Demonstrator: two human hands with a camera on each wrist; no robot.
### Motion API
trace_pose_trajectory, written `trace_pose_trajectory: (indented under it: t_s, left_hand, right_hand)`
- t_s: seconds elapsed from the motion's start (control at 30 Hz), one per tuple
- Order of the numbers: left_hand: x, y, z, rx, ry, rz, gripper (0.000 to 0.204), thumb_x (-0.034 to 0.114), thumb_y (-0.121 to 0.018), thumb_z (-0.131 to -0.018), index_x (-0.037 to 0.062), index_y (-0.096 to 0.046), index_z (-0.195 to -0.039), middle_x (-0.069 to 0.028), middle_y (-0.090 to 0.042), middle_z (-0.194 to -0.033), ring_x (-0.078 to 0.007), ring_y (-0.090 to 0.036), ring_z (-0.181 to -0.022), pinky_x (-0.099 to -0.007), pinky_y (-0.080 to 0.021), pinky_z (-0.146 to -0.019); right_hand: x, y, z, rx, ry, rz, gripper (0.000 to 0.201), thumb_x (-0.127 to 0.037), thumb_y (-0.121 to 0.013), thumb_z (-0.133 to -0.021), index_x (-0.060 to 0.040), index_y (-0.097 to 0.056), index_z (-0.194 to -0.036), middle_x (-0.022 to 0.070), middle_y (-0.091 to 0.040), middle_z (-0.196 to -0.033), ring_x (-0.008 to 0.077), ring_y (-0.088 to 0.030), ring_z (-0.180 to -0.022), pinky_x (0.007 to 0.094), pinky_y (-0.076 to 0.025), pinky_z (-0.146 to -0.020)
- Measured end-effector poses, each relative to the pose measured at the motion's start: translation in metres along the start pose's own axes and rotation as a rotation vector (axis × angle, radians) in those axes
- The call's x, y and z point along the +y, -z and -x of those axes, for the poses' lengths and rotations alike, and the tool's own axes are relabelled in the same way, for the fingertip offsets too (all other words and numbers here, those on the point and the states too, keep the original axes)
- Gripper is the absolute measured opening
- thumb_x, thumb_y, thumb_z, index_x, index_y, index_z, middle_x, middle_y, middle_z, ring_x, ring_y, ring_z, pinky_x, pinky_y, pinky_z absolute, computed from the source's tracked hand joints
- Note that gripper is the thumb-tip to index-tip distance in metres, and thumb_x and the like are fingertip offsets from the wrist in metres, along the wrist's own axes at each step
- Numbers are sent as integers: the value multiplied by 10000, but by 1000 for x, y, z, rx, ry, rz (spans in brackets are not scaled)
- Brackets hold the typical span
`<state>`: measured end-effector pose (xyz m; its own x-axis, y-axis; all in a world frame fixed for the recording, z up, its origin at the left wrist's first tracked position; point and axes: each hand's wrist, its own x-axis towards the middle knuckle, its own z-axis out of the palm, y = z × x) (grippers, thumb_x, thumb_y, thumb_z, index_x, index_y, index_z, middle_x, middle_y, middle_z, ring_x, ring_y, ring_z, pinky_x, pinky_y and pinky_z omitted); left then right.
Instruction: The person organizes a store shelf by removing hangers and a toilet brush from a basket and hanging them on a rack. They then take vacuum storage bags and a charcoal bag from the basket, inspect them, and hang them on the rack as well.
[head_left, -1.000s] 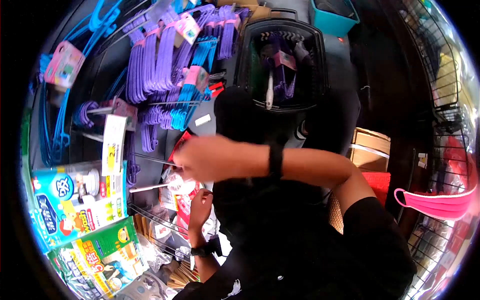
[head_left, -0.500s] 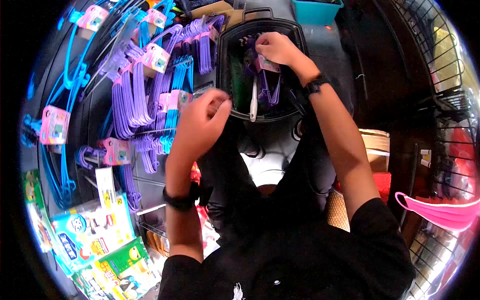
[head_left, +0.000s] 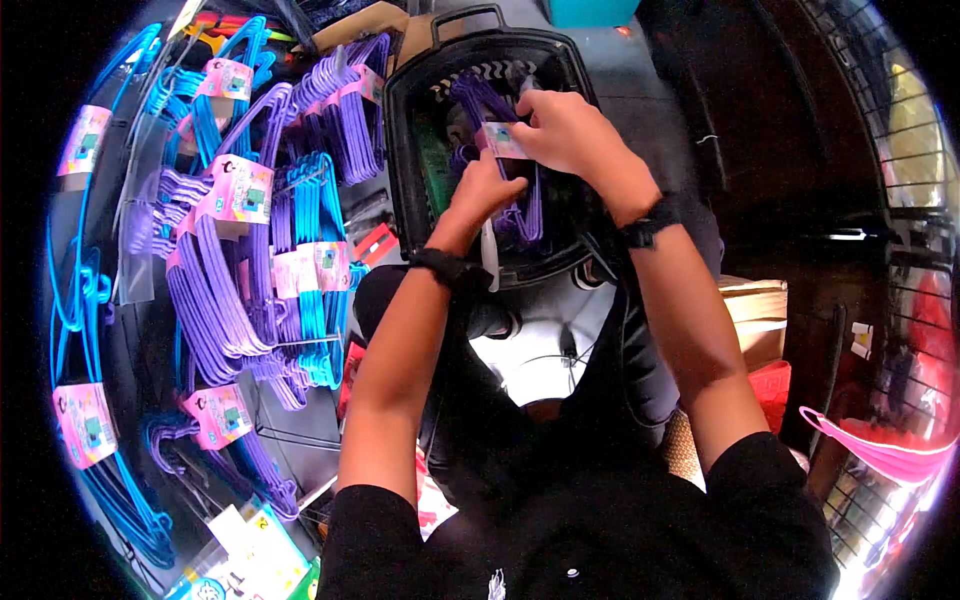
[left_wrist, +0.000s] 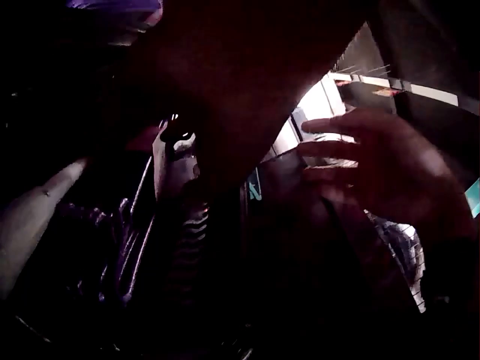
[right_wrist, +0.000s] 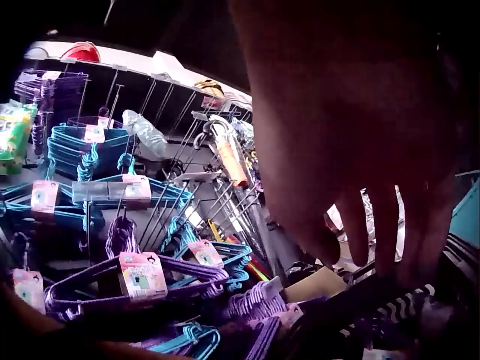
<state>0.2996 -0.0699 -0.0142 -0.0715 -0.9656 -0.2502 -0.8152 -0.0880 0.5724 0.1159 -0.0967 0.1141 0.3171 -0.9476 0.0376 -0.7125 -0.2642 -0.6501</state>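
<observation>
A bundle of purple hangers (head_left: 525,215) with a pink-and-white card band (head_left: 503,140) lies inside a black basket (head_left: 398,195). My left hand (head_left: 480,198) reaches over the basket's near left side, its thumb apart from the fingers and fingertips close to the card. From the right, my right hand (head_left: 580,140) comes over the bundle with its fingertips at the card's right edge. In the left wrist view the right hand (left_wrist: 382,157) shows fairly straight, separated fingers. Beside the hangers, a white handle (head_left: 489,258) stands toward the basket's near rim.
Racks of purple hangers (head_left: 215,290) and blue hangers (head_left: 318,250) rise at left. A teal bin (head_left: 593,12) is behind the basket. Cardboard boxes (head_left: 752,318), a pink face mask (head_left: 885,448) and a black wire rack (head_left: 915,200) are at right.
The left hand has moved from the hanging goods at left to over the basket. The right arm has swung from across the body to the hangers. The view has shifted left.
</observation>
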Motion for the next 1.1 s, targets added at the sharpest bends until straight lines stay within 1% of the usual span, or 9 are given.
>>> trace_pose_trajectory:
  t_s: [0.2,0.37,0.6,0.73,0.77,0.87,0.9,0.93,1.1]
  left_hand:
    - [-2,-14,-16,-32,149,90,1054,239,-777,-699,-48,-195,-1529,-350,-620,-1157,-507,-629,-1085,-507,-534,-926]
    - [-10,-32,-21,21,183,121,1220,134,-764,-682,119,28,-1609,-325,-572,-1266,-497,-601,-1157,-485,-510,-988]
    - [2,-28,-25,118,199,294,1085,115,-685,-703,147,-84,-1606,-270,-607,-1307,-474,-610,-1172,-468,-486,-1021]
    - [5,-20,-20,250,154,597,802,52,-652,-737,95,-387,-1493,-201,-637,-1317,-347,-650,-1170,-426,-533,-977]
    - [-7,-24,-27,281,187,617,724,25,-718,-724,29,-475,-1406,-142,-667,-1182,-230,-664,-1051,-354,-537,-898]
    - [-10,-18,-19,429,-43,559,687,-20,-695,-748,17,-480,-1399,-138,-666,-1173,-228,-661,-1056,-355,-548,-871]
    - [26,11,5,336,172,678,685,-36,-688,-751,17,-480,-1402,-137,-656,-1196,-222,-655,-1060,-350,-550,-864]
    - [18,11,6,498,-25,508,684,-24,-657,-748,38,-484,-1407,-159,-682,-1197,-271,-670,-1099,-369,-512,-962]
    - [31,50,43,582,-143,960,681,-50,-619,-775,19,-438,-1427,-164,-608,-1266,-255,-645,-1096,-367,-522,-935]
  right_hand:
    - [-10,12,9,-53,3,77,335,-335,-605,-832,-45,-723,-951,240,-714,-973,449,-683,-933,522,-553,-839]
    - [1,18,19,-69,-45,37,341,-328,-599,-829,-42,-722,-969,235,-719,-963,446,-687,-930,530,-552,-840]
    - [19,21,23,-19,-109,40,351,-351,-633,-830,-50,-720,-988,235,-718,-975,441,-690,-933,527,-554,-843]
    - [23,23,18,38,-87,39,357,-355,-637,-837,-49,-717,-1002,241,-714,-992,441,-689,-935,524,-553,-844]
    - [23,22,18,58,-82,14,343,-340,-642,-838,-45,-716,-996,237,-716,-980,436,-691,-929,516,-555,-838]
    - [13,26,20,173,-45,-92,295,-291,-658,-840,-36,-715,-976,221,-722,-940,421,-697,-905,490,-561,-819]
    - [9,28,22,248,-23,-151,273,-270,-665,-840,-34,-715,-967,216,-724,-923,416,-699,-892,482,-563,-809]
    - [4,30,23,320,0,-211,252,-250,-671,-840,-31,-715,-958,210,-726,-906,411,-701,-878,473,-564,-800]
    - [-22,34,36,606,-24,-343,202,-182,-704,-856,16,-666,-845,180,-706,-797,317,-714,-746,398,-560,-706]
